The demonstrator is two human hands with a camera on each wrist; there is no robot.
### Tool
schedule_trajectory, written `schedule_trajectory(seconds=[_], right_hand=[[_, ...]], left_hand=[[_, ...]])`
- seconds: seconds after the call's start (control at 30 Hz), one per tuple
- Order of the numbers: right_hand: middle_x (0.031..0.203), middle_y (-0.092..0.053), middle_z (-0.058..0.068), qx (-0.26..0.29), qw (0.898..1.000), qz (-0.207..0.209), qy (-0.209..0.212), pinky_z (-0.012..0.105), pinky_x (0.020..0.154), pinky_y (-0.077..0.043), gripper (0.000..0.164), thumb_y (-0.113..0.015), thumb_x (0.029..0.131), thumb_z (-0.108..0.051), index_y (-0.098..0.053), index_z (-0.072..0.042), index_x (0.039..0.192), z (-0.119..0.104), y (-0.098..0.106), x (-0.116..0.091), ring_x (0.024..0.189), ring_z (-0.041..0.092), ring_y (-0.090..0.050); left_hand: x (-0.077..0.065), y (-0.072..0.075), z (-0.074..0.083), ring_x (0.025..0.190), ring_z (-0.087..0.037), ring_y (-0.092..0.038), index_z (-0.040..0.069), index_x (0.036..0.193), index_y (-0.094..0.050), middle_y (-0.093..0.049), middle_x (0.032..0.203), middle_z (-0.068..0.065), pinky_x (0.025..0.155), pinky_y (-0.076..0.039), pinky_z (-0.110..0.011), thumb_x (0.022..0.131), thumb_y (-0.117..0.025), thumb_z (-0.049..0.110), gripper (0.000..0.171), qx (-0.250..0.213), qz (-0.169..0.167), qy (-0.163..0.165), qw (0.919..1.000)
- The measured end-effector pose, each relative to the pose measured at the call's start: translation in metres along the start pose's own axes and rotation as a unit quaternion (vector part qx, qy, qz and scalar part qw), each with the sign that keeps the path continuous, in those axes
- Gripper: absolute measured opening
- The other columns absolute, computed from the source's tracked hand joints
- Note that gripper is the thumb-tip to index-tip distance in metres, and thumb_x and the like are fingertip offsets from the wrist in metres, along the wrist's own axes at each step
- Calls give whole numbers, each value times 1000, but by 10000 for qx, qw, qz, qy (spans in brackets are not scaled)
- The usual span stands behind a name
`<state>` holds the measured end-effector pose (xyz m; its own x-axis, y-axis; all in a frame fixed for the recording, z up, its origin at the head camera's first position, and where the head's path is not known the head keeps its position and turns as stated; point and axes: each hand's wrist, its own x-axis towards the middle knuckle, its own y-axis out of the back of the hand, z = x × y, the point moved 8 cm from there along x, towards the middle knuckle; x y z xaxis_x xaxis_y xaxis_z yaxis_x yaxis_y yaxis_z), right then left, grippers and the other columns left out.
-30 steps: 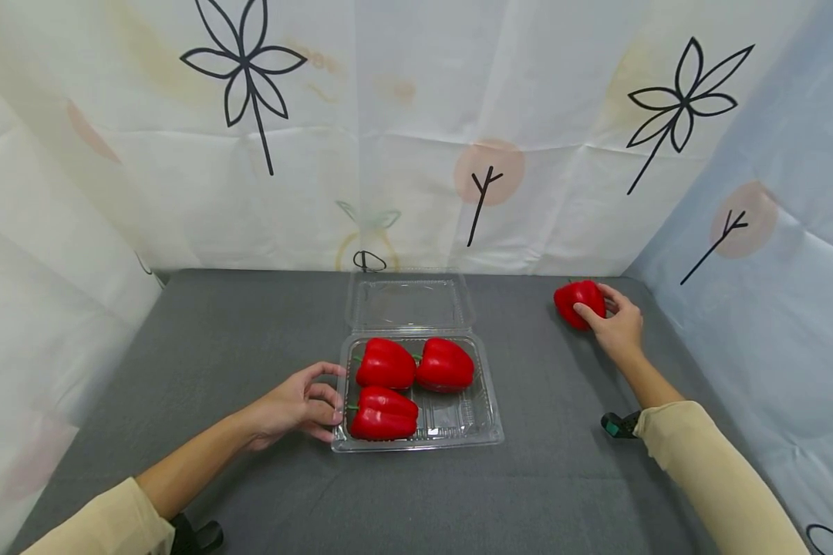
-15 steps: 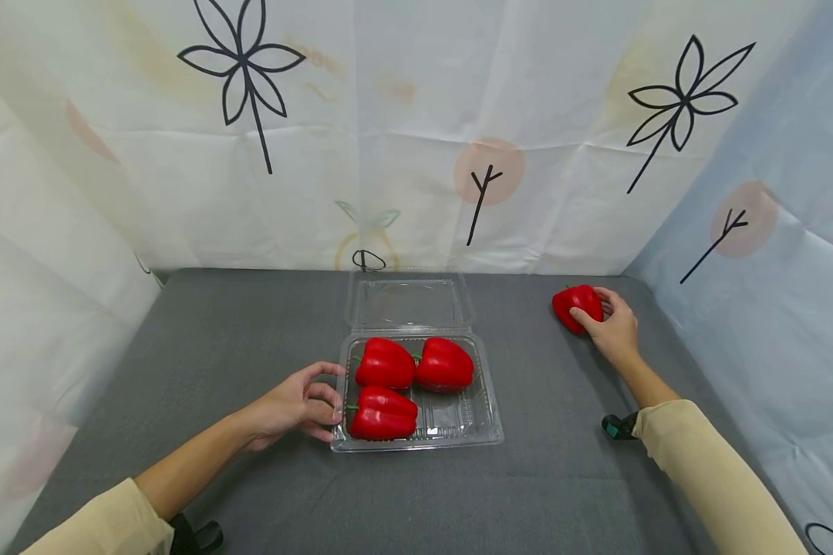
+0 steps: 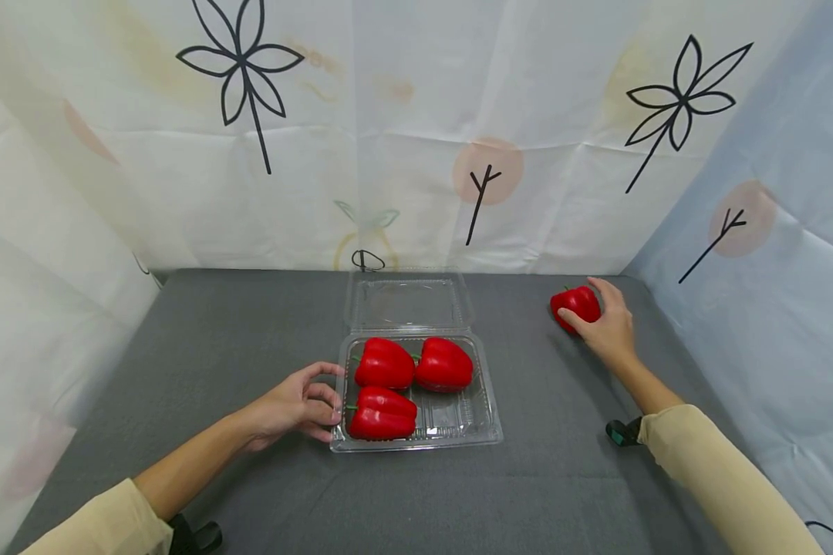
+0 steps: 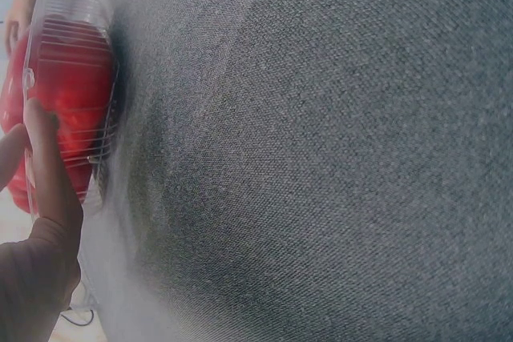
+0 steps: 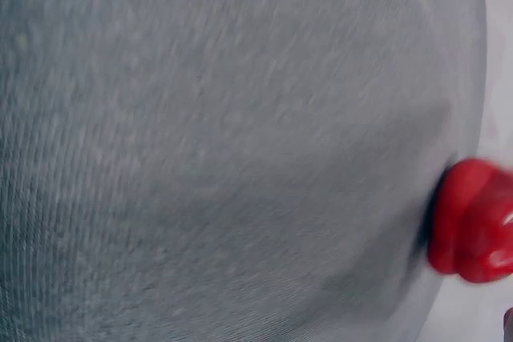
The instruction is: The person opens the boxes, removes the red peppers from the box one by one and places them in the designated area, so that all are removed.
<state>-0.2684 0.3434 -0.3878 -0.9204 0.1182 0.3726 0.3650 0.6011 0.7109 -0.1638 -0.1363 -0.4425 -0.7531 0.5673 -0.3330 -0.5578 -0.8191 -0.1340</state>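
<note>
In the head view, three red peppers (image 3: pixel 385 363) lie inside a clear plastic box (image 3: pixel 461 420) on the gray table (image 3: pixel 541 447), and its lid (image 3: pixel 409 301) lies folded back behind it. A fourth pepper (image 3: pixel 583 299) sits outside, at the far right, with the person's right hand (image 3: pixel 609 333) spread around it, thumb across its near side. The work looks partly done: three peppers inside, one outside, lid not closed; whether peppers are going in or out cannot be told. In the left wrist view, the left hand (image 4: pixel 50 170) pinches the box's rim. In the right wrist view, the fourth pepper rests on the tabletop; the grip hardly shows there.
</note>
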Motion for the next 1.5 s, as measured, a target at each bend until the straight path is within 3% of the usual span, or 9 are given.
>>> schedule_trajectory(seconds=[0.17, 0.33, 0.47, 0.67, 1.07, 1.33, 1.5], right_hand=[[150, -41, 20, 235, 9976, -115, 647, 69, 89, -48, 73, -79, 84, -15, -43, -7, 147, -32, -6, -4, 126, 46, -46], [153, -38, 21, 522, 9895, -567, 1220, 66, 103, -39, 79, -82, 81, -9, -41, -3, 149, -64, -21, -14, 136, 43, -39], [156, -35, 19, 778, 9815, -1044, 1407, 64, 110, -31, 88, -83, 81, -10, -34, -5, 153, -87, -36, -24, 141, 40, -35], [158, -32, 15, 980, 9680, -1652, 1613, 62, 110, -33, 100, -85, 79, -14, -24, -9, 158, -121, -55, -40, 140, 36, -39], [158, -36, 7, 856, 9289, -2979, 2028, 55, 109, -40, 106, -90, 72, -29, -29, -19, 158, -164, -91, -65, 141, 29, -40], [159, -35, 9, 753, 8966, -3755, 2222, 52, 105, -45, 97, -89, 75, -25, -36, -12, 154, -179, -107, -79, 141, 30, -39], [156, -36, 17, 844, 8815, -3943, 2456, 49, 99, -51, 91, -87, 77, -20, -38, -5, 152, -189, -108, -85, 139, 36, -42]], left_hand=[[-1, 0, 0, 85, -24, -66, -2, 144, -24, -60, 97, -12, 76, -61, -46, 91, -67, 1, 69, -24, 8, 9, 10000], [-1, 0, 0, 85, -24, -66, -2, 145, -24, -60, 97, -13, 76, -61, -46, 91, -67, 1, 69, -41, 12, 22, 10000], [-1, 1, -1, 84, -24, -66, -2, 145, -24, -60, 97, -12, 76, -61, -46, 91, -67, 1, 69, -32, 21, 39, 10000], [1, 1, -2, 85, -24, -66, -1, 144, -25, -61, 97, -11, 77, -60, -47, 90, -68, 2, 69, -13, 42, 88, 10000], [1, 1, -2, 85, -25, -65, -1, 144, -26, -60, 97, -11, 76, -61, -46, 91, -68, 2, 68, 40, 34, 68, 10000], [2, 2, -3, 86, -25, -66, 0, 145, -25, -60, 98, -12, 77, -60, -47, 91, -68, 3, 69, 65, 11, 74, 10000], [2, 1, -4, 85, -26, -66, 0, 145, -26, -60, 98, -13, 77, -60, -47, 91, -68, 3, 68, 70, 11, 81, 9999]])
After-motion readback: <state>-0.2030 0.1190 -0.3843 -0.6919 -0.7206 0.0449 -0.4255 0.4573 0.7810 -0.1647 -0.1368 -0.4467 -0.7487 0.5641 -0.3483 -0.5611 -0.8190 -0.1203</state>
